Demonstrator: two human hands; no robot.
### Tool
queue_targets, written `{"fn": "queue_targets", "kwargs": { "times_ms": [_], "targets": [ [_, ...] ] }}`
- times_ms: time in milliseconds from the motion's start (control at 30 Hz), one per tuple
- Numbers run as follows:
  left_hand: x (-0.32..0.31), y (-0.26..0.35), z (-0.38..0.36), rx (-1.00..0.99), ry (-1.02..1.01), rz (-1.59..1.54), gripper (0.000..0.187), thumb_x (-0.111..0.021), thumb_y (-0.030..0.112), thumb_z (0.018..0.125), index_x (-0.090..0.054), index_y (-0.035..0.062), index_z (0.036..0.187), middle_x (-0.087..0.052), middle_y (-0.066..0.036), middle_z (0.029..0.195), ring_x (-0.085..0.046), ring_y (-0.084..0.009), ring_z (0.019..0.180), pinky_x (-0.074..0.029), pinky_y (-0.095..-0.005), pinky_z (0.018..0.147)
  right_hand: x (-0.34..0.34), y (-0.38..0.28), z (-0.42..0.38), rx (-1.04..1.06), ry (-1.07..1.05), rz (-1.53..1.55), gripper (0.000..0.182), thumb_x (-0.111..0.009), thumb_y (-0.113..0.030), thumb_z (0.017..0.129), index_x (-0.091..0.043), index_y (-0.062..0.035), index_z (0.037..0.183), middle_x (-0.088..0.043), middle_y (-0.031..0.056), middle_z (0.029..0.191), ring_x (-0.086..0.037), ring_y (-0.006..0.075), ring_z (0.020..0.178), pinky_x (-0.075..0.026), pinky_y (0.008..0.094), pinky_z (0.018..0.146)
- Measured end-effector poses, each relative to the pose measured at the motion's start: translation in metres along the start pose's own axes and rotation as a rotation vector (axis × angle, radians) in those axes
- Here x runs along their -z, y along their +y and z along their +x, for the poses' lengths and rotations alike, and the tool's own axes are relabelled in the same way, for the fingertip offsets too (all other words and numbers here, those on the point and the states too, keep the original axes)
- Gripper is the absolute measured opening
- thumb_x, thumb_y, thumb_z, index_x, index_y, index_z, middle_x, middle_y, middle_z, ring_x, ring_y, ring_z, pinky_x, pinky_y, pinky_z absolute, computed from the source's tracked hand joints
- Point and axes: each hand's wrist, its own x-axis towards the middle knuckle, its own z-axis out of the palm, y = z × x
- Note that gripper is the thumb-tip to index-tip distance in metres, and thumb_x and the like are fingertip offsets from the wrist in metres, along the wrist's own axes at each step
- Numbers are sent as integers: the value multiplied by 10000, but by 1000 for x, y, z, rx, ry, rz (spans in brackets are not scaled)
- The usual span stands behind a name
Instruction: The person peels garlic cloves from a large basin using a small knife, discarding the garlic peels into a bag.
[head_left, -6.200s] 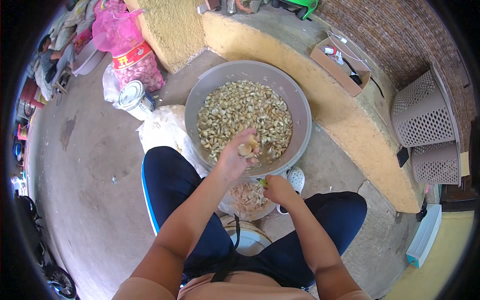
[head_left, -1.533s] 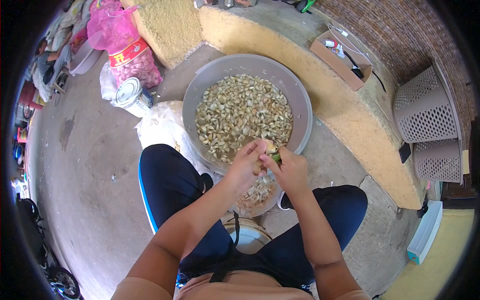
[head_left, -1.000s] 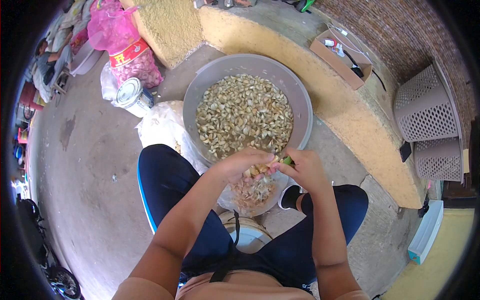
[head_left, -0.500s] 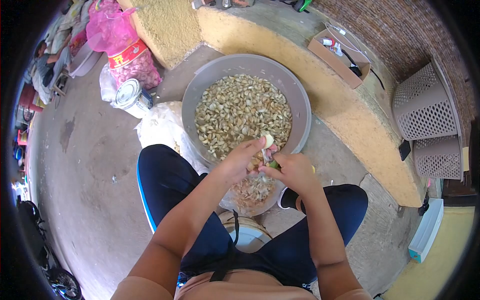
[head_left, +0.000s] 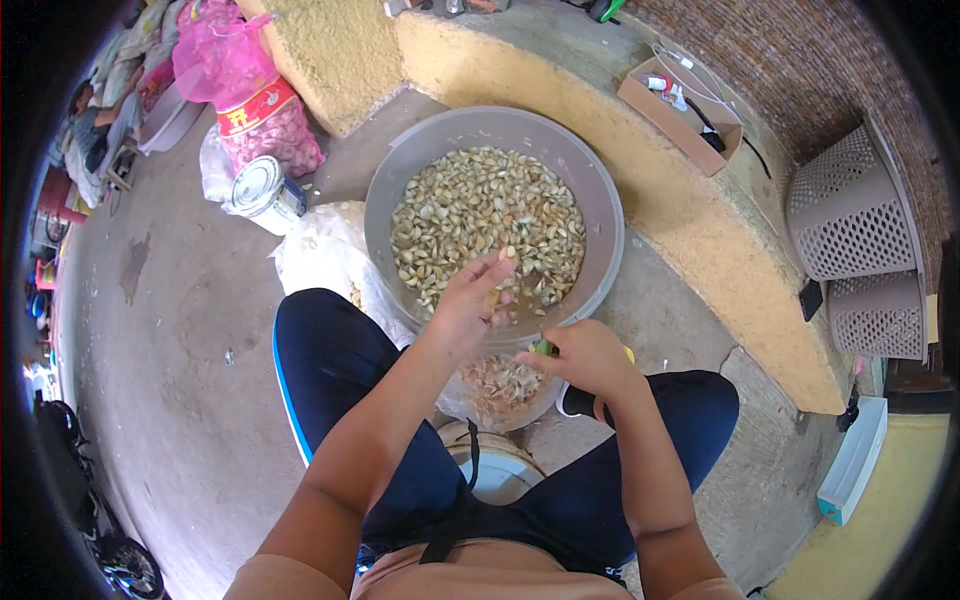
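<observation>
My left hand (head_left: 470,306) is over the near part of a large grey tub (head_left: 598,215). A pale garlic clove (head_left: 507,254) is pinched between its thumb and forefinger, and the other fingers curl below. Many unpeeled-looking garlic cloves (head_left: 490,205) fill the tub in a little cloudy water. My right hand (head_left: 592,358) is closed on a small knife with a green handle (head_left: 545,346), just outside the tub's near rim; its blade is hard to make out. Beneath the hands, a plastic-lined basin holds papery garlic skins (head_left: 503,386).
A white plastic bag (head_left: 325,262) and a lidded pail (head_left: 266,195) stand left of the tub. Behind them is a pink net sack (head_left: 268,135) of garlic. A yellow ledge (head_left: 700,255) carries a cardboard box (head_left: 680,115). A person (head_left: 105,120) sits far left.
My hands have moved apart. The left has shifted a little left and over the tub with a clove; the right, holding the green-handled knife, has dropped slightly lower.
</observation>
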Motion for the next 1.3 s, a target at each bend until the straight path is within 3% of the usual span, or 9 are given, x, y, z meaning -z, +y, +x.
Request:
{"fn": "queue_targets", "kwargs": {
  "times_ms": [333, 433, 533, 633, 733, 867, 1033, 1167, 1300],
  "targets": [
    [-6, 9, -10, 136, -256, 30, 390, -491, 328, 863, -496, -2, 1069, -489, -7, 806, -455, -109, 595, -323, -197, 405, -63, 36, 8, -237, -451, -140, 305, -582, -234, 707, -557, -16, 919, -595, 189, 893, -584, 315, 852, -469, 413, 706],
    [-4, 8, -9, 154, -300, 48, 426, -476, 352, 867, -499, -25, 1064, -484, -14, 794, -451, -110, 581, -323, -198, 401, -60, 50, 9, -193, -153, 26, 330, -608, -222, 684, -538, -3, 920, -601, 188, 860, -582, 344, 813, -463, 416, 682],
    [-5, 8, -9, 162, -338, 147, 421, -470, 364, 868, -523, -20, 1032, -489, -14, 784, -453, -103, 566, -327, -197, 399, -37, 54, 15, -261, 145, 320, 293, -617, -219, 725, -533, -2, 903, -615, 135, 789, -589, 263, 659, -455, 347, 580],
    [-9, 9, -12, 193, -348, 290, 407, -474, 373, 865, -547, -6, 995, -501, -7, 758, -460, -87, 550, -330, -192, 398, -9, 29, 8, -238, 264, 1232, 236, -615, -231, 775, -549, -19, 855, -594, 54, 712, -517, 126, 548, -404, 250, 504],
    [-6, -1, -10, 225, -373, 420, 387, -493, 373, 856, -566, 8, 962, -512, 1, 718, -463, -70, 535, -328, -185, 393, 5, 5, -2, -211, 180, 1192, 204, -621, -222, 792, -564, -31, 839, -555, -5, 675, -455, 41, 547, -365, 188, 485],
    [-10, -2, -10, 203, -267, 541, 362, -525, 371, 839, -593, 22, 904, -528, -8, 693, -472, -67, 536, -336, -191, 413, -9, 13, 4, -152, 298, 1086, 205, -650, -207, 763, -554, -28, 791, -536, -8, 645, -480, 77, 552, -379, 228, 490],
    [-7, -10, -3, -218, -143, 803, 257, -610, 269, 791, -612, 24, 866, -557, -22, 725, -494, -67, 584, -382, -201, 516, -8, 15, 3, -163, 420, 629, 263, -688, -219, 711, -523, -15, 730, -524, 57, 603, -494, 141, 559, -388, 290, 509],
    [-6, -9, -2, -590, -191, 1032, 191, -659, 166, 747, -623, 10, 852, -575, -23, 765, -529, -82, 682, -416, -211, 599, -8, 9, 1, -151, 439, 562, 283, -699, -225, 689, -519, -10, 727, -500, 82, 585, -471, 152, 544, -382, 304, 507],
    [-7, -6, -4, -423, -192, 912, 152, -649, 128, 748, -627, 7, 837, -587, -30, 806, -541, -97, 736, -424, -222, 639, -15, 18, 4, -185, 396, 721, 275, -701, -224, 693, -529, -13, 733, -494, 52, 570, -466, 128, 531, -380, 298, 494]
  ]
}}
